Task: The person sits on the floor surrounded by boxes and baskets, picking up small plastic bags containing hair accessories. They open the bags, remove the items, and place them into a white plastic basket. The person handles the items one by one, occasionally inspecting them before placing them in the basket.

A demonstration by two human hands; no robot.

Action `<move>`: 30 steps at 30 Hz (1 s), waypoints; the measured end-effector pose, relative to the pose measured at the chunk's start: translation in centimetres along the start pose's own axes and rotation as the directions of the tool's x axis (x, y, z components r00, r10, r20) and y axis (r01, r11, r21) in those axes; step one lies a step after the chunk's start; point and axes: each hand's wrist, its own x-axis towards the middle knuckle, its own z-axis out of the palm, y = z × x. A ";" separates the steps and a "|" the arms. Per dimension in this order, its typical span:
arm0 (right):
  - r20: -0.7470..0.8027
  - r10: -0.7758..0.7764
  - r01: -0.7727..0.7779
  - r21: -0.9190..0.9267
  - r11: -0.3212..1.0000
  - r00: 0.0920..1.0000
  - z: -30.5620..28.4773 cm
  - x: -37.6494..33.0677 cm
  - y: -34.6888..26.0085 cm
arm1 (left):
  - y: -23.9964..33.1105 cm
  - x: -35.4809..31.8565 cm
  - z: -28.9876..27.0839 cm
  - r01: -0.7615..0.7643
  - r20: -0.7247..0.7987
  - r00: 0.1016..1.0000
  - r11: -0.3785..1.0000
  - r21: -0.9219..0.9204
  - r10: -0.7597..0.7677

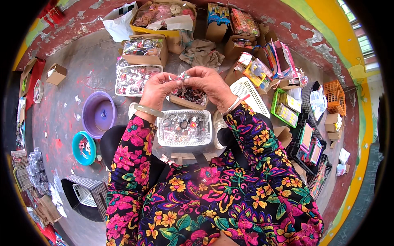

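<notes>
My left hand [155, 91] and my right hand [214, 85] meet in front of me, both closed in a pinch. Between their fingertips is a small clear plastic packet [183, 76]; its contents are too small to make out. Just below the hands stands a cardboard box [186, 103] with dark, loop-like pieces, partly covered by my hands. Nearer to me, a white plastic basket [184, 144] holds several clear packets with dark rings and coloured bits. Another white basket [138, 67], full of packed small items, sits beyond my left hand.
A purple basin [91, 129] and a teal basin [78, 158] stand on the left, near a checked bin [96, 194]. Filled cartons [154, 57] line the far wall. On the right are an upturned-looking white basket [250, 96], a green basket [283, 116] and black crates [305, 162].
</notes>
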 end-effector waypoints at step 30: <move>-0.145 0.027 0.015 0.281 0.960 0.989 -0.3 0.1 0.7 | 0.9 -1.0 0.7 0.279 0.100 0.959 0.948 -0.154 -0.266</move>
